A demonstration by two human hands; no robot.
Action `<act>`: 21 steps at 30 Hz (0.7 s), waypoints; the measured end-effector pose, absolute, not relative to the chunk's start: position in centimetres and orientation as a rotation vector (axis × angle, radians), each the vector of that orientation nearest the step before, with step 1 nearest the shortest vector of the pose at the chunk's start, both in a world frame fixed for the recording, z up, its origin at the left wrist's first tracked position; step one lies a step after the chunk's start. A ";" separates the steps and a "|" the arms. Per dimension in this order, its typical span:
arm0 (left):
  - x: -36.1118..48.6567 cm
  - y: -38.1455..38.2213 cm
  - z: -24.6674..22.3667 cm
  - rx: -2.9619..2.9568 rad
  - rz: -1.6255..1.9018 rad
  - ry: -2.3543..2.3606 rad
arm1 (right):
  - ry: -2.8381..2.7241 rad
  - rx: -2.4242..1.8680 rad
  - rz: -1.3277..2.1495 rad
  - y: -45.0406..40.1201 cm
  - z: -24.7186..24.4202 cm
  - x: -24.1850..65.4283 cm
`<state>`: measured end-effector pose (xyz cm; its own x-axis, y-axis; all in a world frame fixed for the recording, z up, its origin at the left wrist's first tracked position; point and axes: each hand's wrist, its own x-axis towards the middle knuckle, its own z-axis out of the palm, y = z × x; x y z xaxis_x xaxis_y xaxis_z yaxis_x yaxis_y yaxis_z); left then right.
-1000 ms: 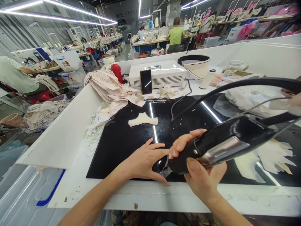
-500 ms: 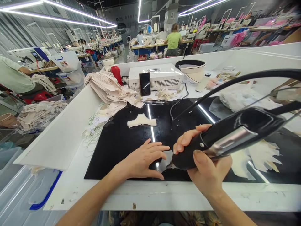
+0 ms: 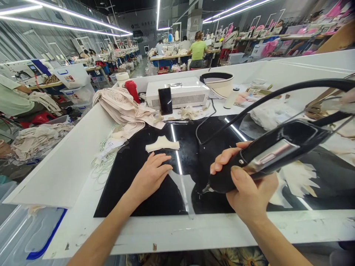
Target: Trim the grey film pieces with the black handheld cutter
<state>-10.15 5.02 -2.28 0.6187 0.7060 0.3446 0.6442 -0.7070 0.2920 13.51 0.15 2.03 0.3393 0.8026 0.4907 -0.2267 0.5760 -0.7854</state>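
On the black mat [image 3: 133, 184] the left hand [image 3: 149, 175] lies flat, palm down, fingers stretched out and close together, holding nothing. Its fingertips point toward the mat's far edge and stop just short of a small cream fabric piece [image 3: 161, 144], which lies straight ahead of them with its long axis running left to right, across the line of the fingers. This hand is much the nearer of the two to that piece; whether a fingertip touches its near edge cannot be told.

Right of the left hand, a clear sheet [image 3: 184, 188] rests on the mat toward its near edge, catching the ceiling lights.

Further right, the right hand [image 3: 246, 188] is wrapped around the black tool [image 3: 266, 157], thumb on its near side and fingers curled over the far side. The tool's long axis climbs from lower left to upper right; its thin metal tip points down and left, meeting or nearly meeting the mat just beside the clear sheet, well apart from the cream fabric piece. A black cable [image 3: 277, 94] arcs up from the tool toward the far right corner.

Beyond the right hand, white feathery cut pieces [image 3: 298, 179] lie on the mat near its right edge.
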 end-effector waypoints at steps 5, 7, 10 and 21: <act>-7.2 2.8 -2.5 2.536 0.669 0.972 | -1.004 -0.674 0.753 0.4 1.8 12.9; -6.4 2.1 -2.6 2.520 0.556 0.901 | -0.998 -0.644 0.776 0.5 1.8 12.6; -6.1 1.7 -2.6 2.508 0.415 0.872 | -0.984 -0.604 0.810 0.6 1.7 12.1; -7.5 2.6 -1.8 2.485 0.286 0.902 | -0.980 -0.624 0.810 1.5 1.6 11.1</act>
